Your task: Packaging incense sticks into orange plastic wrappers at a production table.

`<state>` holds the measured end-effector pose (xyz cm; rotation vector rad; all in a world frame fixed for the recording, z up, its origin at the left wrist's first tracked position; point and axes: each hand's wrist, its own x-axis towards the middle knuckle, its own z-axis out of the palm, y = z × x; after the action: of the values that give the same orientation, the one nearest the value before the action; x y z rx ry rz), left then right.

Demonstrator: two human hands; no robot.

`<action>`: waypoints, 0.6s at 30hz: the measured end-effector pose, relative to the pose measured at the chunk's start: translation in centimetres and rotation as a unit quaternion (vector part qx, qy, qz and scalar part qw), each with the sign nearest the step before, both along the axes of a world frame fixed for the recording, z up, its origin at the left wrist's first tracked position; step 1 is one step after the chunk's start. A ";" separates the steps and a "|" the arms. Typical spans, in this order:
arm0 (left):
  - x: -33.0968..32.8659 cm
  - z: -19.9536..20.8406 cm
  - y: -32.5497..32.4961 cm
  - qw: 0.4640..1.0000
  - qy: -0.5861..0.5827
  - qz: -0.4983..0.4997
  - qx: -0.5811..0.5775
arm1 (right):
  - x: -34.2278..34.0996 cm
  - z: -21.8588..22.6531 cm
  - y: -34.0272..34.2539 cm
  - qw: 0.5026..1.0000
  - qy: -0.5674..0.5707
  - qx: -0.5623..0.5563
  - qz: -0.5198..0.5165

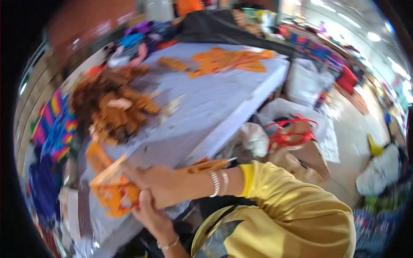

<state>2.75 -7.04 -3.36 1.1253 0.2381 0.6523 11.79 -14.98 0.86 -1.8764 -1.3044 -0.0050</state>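
Holding: my right hand (161, 185) and my left hand (148, 213) are both closed on a bundle of orange cloth pieces (112, 191) at about 8 o'clock in the view, on the near end of the table; motion blur hides the exact finger placement.
Grip state: right fingers look wrapped over the top of the bundle, and the left comes up from below and pinches against the right wrist and the cloth; both are clamped, not spread.
How it handles: I judge it light, soft and floppy, likely to sag and slip layer from layer, so I take it across the thick middle of the stack, not by a loose corner.
Strip: a thin orange-brown strip (206, 165) trails under my right forearm toward 3 o'clock, past my bangles (218, 182) and yellow sleeve (297, 193).
Table edge: the pale grey table (215, 99) has its right edge running from 1 o'clock down to 6 o'clock, just beside my wrist; cloth could slide off there.
Neighbours: a brown cloth heap (116, 107) lies near at 10 o'clock, and orange cut pieces (228, 60) lie well apart at 12 o'clock.
Open room: bare tabletop between the heap and the right edge, toward 1 o'clock.
Below: a brown bag with red handles (292, 133) and white sacks (305, 81) sit on the floor at 3 o'clock.
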 end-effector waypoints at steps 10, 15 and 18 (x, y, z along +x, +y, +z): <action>-0.6 -1.0 1.8 0.888 -0.031 0.187 0.419 | 0.3 0.0 -0.9 0.982 0.018 0.089 0.165; -2.0 0.2 5.6 0.744 -0.025 0.230 0.628 | -0.3 0.0 -2.3 0.984 -0.097 0.069 0.129; -4.1 -0.7 15.1 0.910 -0.094 0.191 0.356 | 0.0 0.4 -5.5 0.984 -0.166 0.019 0.058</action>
<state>-1.39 8.09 -4.02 1.7215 0.0447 1.2536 11.78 -20.44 1.27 -1.8170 -1.6252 -0.2920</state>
